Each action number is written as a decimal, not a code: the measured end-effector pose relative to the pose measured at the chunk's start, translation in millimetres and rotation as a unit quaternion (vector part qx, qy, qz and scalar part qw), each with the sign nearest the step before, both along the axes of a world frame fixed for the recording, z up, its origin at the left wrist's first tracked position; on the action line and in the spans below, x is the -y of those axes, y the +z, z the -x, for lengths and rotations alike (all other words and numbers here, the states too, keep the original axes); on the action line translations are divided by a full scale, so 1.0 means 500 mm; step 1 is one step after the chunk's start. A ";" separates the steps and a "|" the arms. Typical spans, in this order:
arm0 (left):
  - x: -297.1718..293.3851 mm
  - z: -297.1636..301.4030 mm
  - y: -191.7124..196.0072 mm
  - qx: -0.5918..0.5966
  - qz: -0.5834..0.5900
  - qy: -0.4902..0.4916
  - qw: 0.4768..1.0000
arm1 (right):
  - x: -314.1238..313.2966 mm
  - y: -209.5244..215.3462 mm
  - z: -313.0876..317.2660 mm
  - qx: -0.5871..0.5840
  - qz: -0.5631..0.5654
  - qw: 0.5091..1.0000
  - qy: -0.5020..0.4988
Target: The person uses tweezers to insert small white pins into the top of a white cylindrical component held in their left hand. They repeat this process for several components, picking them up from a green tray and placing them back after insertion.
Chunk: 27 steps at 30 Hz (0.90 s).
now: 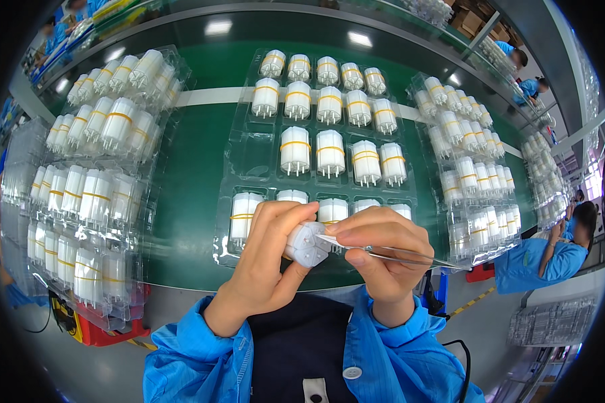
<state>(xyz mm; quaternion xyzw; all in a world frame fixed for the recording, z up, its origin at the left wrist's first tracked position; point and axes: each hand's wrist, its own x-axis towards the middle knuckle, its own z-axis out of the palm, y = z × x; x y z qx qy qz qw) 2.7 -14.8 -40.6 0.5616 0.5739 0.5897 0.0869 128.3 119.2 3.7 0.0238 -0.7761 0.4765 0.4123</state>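
Above green bench: left hand [265, 265] clasps white ribbed part [306, 244]; right hand [376, 252] pinches tweezers [396, 254].

Single view only: head-worn fisheye, left of a side-by-side pair. Looks steeply down and forward from above the person's chest onto the green desk [202, 168]. Very near: the left hand [265, 258] and right hand [380, 252] fill the lower centre, forearms entering from the bottom edge. Upright, not mirrored. Straight desk edges bow toward the dark round rim. Far workstations shrink along the top and right margins.
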 end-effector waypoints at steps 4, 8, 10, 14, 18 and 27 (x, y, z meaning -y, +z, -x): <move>0.001 -0.001 -0.001 0.003 0.004 0.002 1.000 | 0.000 0.000 0.001 0.002 0.001 1.000 0.001; 0.002 0.000 0.002 0.004 0.009 -0.002 1.000 | -0.002 0.001 0.000 0.005 0.015 1.000 0.005; 0.002 0.000 0.002 0.004 0.010 -0.003 1.000 | -0.002 -0.001 0.001 0.002 0.021 1.000 0.009; 0.001 0.000 -0.002 0.002 0.006 0.000 1.000 | -0.003 -0.001 0.002 0.003 0.023 1.000 0.009; 0.000 0.000 0.001 -0.005 0.001 0.002 1.000 | 0.002 -0.001 0.000 0.003 0.028 1.000 -0.008; -0.001 -0.001 -0.004 -0.023 -0.019 0.027 0.999 | 0.013 0.000 0.004 0.013 0.037 0.999 -0.028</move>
